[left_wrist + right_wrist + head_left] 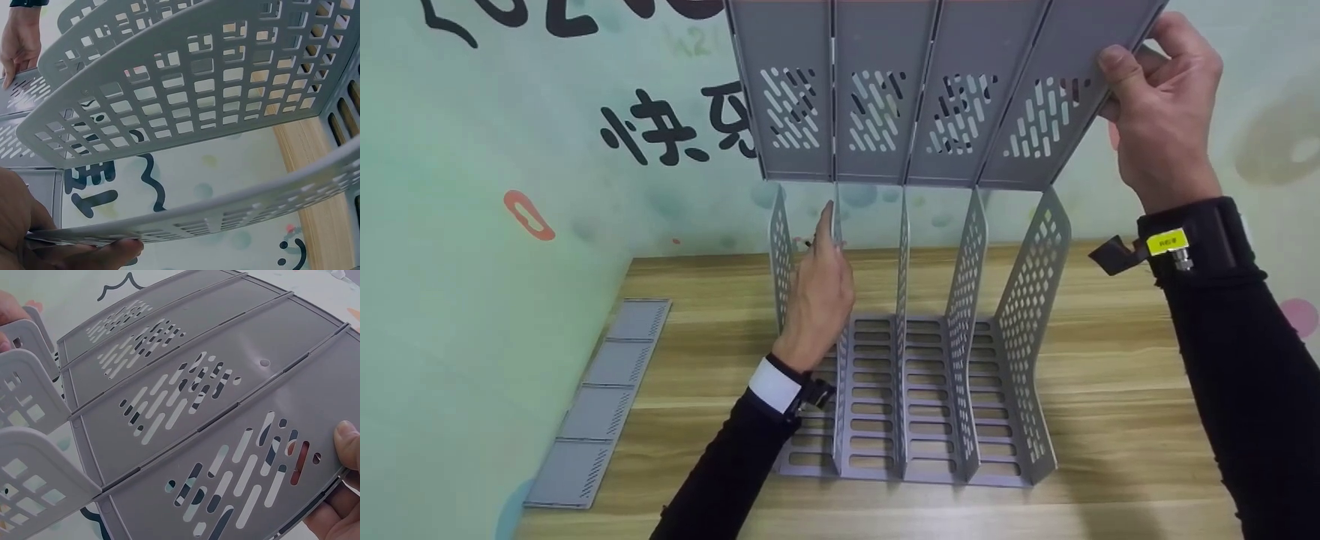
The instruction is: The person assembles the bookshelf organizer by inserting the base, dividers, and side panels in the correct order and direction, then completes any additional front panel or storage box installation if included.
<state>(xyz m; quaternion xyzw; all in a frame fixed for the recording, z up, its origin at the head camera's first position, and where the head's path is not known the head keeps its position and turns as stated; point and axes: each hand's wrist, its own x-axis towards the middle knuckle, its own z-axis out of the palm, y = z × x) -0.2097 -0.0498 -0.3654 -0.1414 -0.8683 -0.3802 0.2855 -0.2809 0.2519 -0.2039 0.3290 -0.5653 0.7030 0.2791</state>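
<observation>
A grey plastic file rack stands on the table, its slotted base (873, 474) carrying several upright perforated dividers (1027, 300). My left hand (819, 296) pinches the upper part of a divider (202, 222) near the rack's left side, with fingers on both faces of it. A wide grey back panel (877, 45) with slanted cut-outs is held up behind the dividers. My right hand (1170, 105) grips its right edge, thumb on the front face and fingers behind. The panel's lower edge meets or nearly meets the divider tops (34, 444); contact is hard to tell.
On the table's left lies a long narrow grey panel (611, 386) with ribbed sections. The wood-grain table (705, 450) meets a pale printed wall (547, 315) at the back and left.
</observation>
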